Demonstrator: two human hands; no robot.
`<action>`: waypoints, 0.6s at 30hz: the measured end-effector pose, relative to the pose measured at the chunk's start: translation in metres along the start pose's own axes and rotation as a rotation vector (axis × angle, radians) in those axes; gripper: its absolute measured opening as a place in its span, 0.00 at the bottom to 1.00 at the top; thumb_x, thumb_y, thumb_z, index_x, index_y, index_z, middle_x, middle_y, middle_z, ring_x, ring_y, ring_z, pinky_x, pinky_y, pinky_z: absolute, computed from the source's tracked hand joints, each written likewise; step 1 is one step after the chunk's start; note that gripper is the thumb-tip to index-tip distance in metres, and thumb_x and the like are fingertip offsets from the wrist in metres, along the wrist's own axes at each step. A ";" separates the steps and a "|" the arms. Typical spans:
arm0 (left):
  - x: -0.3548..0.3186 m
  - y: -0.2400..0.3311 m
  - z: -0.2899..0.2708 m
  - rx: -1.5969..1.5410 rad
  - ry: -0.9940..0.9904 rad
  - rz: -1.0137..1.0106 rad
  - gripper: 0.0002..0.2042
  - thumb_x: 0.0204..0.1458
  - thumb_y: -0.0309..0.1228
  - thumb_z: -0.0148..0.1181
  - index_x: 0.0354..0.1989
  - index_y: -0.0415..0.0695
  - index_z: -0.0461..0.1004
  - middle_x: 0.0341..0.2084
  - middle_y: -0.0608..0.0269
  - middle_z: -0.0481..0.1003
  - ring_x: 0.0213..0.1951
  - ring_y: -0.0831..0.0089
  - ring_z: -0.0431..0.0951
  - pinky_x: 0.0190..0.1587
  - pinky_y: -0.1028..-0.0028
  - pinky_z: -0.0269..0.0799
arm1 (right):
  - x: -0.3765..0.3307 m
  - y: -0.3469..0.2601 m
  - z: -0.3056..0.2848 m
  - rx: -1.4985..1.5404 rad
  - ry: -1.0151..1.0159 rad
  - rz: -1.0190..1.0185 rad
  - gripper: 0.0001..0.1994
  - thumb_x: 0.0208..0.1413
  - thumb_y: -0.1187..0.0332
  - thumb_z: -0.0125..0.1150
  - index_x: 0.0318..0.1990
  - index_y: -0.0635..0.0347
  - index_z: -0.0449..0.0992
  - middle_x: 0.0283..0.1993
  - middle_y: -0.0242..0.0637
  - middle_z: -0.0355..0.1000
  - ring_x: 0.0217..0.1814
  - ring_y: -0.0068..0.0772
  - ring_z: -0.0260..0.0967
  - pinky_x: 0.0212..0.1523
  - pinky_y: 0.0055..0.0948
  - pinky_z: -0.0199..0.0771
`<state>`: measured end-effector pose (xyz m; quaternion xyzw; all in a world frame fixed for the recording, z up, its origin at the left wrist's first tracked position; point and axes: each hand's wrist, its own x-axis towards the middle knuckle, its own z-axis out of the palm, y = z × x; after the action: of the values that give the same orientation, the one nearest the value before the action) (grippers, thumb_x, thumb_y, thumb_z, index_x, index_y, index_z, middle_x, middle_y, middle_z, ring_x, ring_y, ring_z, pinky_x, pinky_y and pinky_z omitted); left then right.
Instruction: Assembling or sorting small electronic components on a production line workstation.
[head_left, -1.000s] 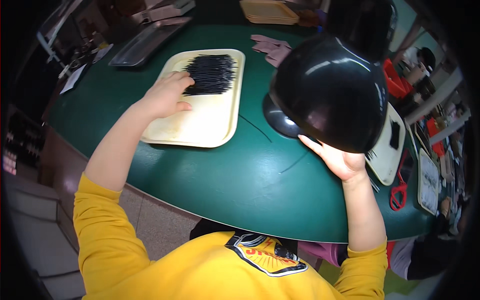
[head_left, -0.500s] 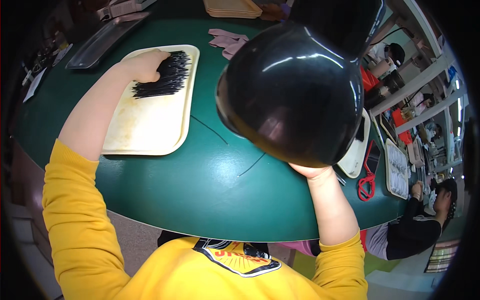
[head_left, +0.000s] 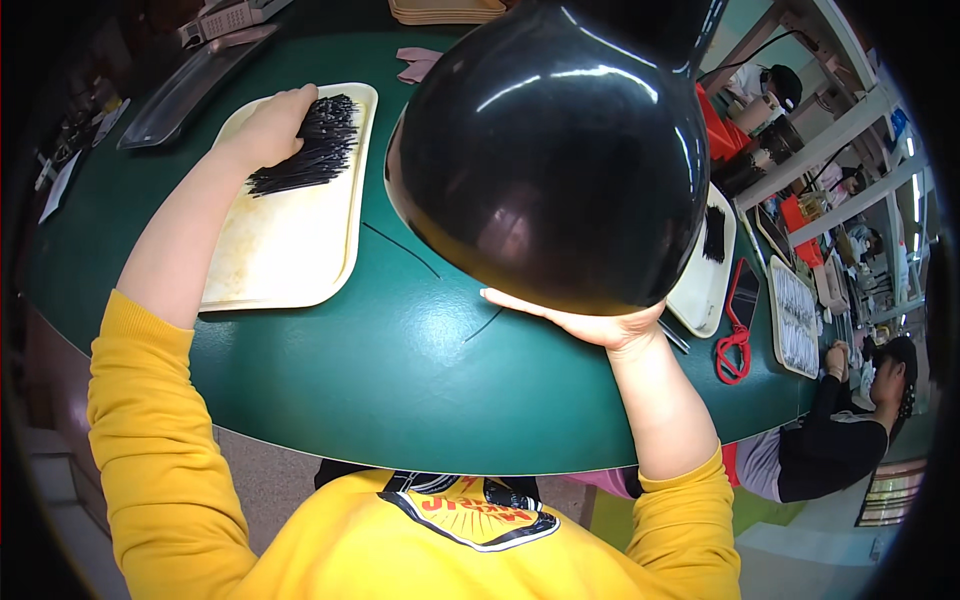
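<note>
My left hand (head_left: 270,130) rests at the left end of a flat pile of thin black strands (head_left: 310,160), thumb and forefinger apart and touching it. The strands look like wires or cable ties and lie side by side in a cream tray (head_left: 290,290). My right hand (head_left: 600,325) reaches under a large black lampshade (head_left: 550,170). One digit of it stretches out to the left below the rim; the shade hides the other fingers. A loose black strand (head_left: 484,325) lies on the table by that digit, and another strand (head_left: 402,247) lies beside the tray.
Right of the shade stand a second cream tray (head_left: 685,300) with black strands, red-handled scissors (head_left: 735,358) and a tray of pale pieces (head_left: 795,315). A metal tray (head_left: 195,85) lies far left, a pink cloth (head_left: 415,62) behind. Another person (head_left: 840,440) sits at the right.
The view has shifted, so the lampshade and tray stand further left. More of my right hand shows below the shade, with a digit reaching left. My left hand stays at the pile.
</note>
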<state>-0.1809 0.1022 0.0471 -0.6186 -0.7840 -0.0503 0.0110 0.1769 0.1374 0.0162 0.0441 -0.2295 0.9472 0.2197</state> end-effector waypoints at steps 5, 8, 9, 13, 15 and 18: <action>0.001 -0.010 0.002 0.082 0.116 0.007 0.17 0.38 0.23 0.63 0.40 0.39 0.69 0.40 0.53 0.71 0.48 0.58 0.69 0.48 0.65 0.67 | 0.000 0.002 0.007 -0.030 -0.021 0.018 0.29 0.59 0.54 0.37 0.65 0.59 0.46 0.68 0.47 0.43 0.69 0.52 0.39 0.64 0.60 0.39; -0.007 -0.008 -0.002 0.109 0.192 0.003 0.15 0.38 0.24 0.64 0.37 0.39 0.69 0.37 0.53 0.72 0.45 0.58 0.71 0.45 0.64 0.68 | -0.002 0.004 0.008 -0.022 -0.033 0.023 0.30 0.59 0.54 0.37 0.65 0.58 0.45 0.68 0.47 0.42 0.70 0.53 0.38 0.64 0.61 0.38; -0.009 -0.006 -0.005 0.152 0.202 -0.021 0.15 0.38 0.24 0.64 0.36 0.39 0.68 0.36 0.53 0.73 0.44 0.56 0.72 0.44 0.63 0.68 | -0.003 0.005 0.008 -0.014 -0.038 0.024 0.30 0.59 0.54 0.37 0.65 0.58 0.44 0.68 0.47 0.41 0.70 0.53 0.37 0.64 0.61 0.38; -0.011 -0.005 -0.010 0.096 0.112 -0.039 0.14 0.38 0.23 0.63 0.36 0.40 0.69 0.35 0.50 0.73 0.41 0.54 0.72 0.43 0.61 0.67 | -0.011 0.003 -0.025 0.035 0.027 -0.040 0.19 0.57 0.63 0.44 0.55 0.61 0.60 0.59 0.52 0.56 0.63 0.54 0.52 0.61 0.62 0.45; -0.006 -0.019 0.000 0.098 0.147 0.066 0.15 0.38 0.23 0.63 0.37 0.40 0.70 0.35 0.51 0.73 0.42 0.54 0.72 0.44 0.62 0.67 | -0.008 0.009 -0.012 -0.332 0.230 -0.153 0.06 0.56 0.72 0.46 0.37 0.64 0.68 0.39 0.49 0.69 0.47 0.48 0.68 0.57 0.57 0.59; -0.010 -0.024 -0.001 0.114 0.155 0.169 0.15 0.39 0.23 0.62 0.39 0.41 0.72 0.35 0.52 0.73 0.42 0.55 0.72 0.45 0.62 0.67 | -0.004 0.007 -0.004 -0.497 0.317 -0.147 0.05 0.55 0.74 0.49 0.36 0.68 0.67 0.36 0.50 0.69 0.36 0.39 0.68 0.46 0.40 0.69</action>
<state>-0.2018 0.0873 0.0455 -0.6751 -0.7274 -0.0523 0.1110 0.1772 0.1320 0.0085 -0.1429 -0.4131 0.8386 0.3250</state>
